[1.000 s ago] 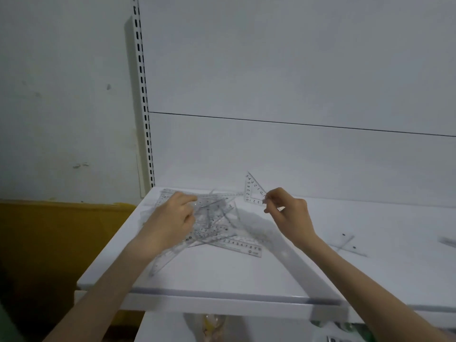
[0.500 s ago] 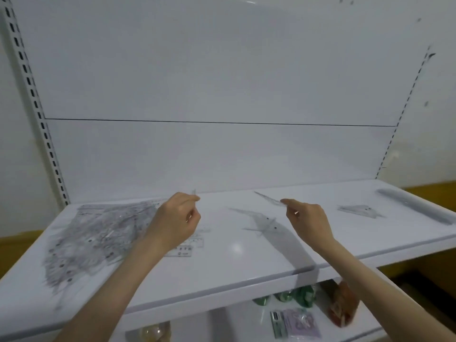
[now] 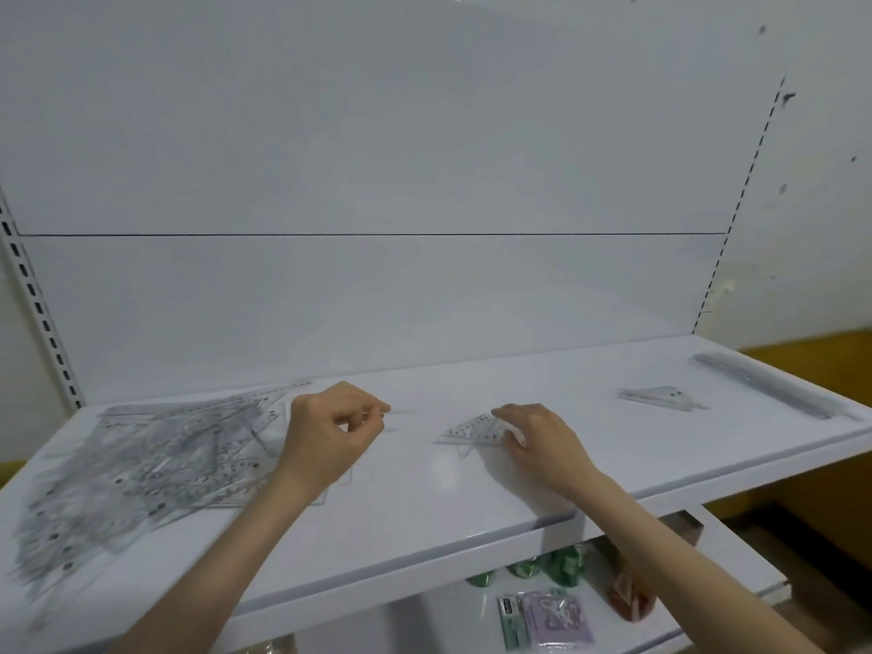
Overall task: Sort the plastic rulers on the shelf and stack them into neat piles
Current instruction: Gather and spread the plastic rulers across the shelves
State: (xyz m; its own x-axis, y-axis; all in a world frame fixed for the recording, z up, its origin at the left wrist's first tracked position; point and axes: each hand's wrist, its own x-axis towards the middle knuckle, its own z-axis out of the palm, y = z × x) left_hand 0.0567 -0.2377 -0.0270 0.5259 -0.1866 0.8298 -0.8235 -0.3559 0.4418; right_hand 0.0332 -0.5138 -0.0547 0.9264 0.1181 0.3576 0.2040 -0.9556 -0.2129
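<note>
A messy heap of clear plastic rulers (image 3: pixel 141 469) covers the left part of the white shelf (image 3: pixel 424 502). My left hand (image 3: pixel 330 436) hovers at the heap's right edge, fingers curled, pinching a thin clear ruler seen edge-on (image 3: pixel 398 411). My right hand (image 3: pixel 538 441) rests on the shelf's middle, its fingers on a small clear triangle ruler (image 3: pixel 472 429) that lies flat. Further right lies a small pile of triangle rulers (image 3: pixel 660 397). A stack of long straight rulers (image 3: pixel 764 387) lies near the right end.
The shelf's back panel (image 3: pixel 377 181) rises just behind the rulers, with slotted uprights (image 3: pixel 37 313) at both sides. A lower shelf (image 3: pixel 566 606) holds green items, a purple packet and a red bag. The yellow wall band (image 3: pixel 802 351) shows at right.
The view swung right from the heap to the shelf's middle. My right hand carried the small triangle ruler rightward and lowered it flat onto the shelf. My left hand stayed by the heap.
</note>
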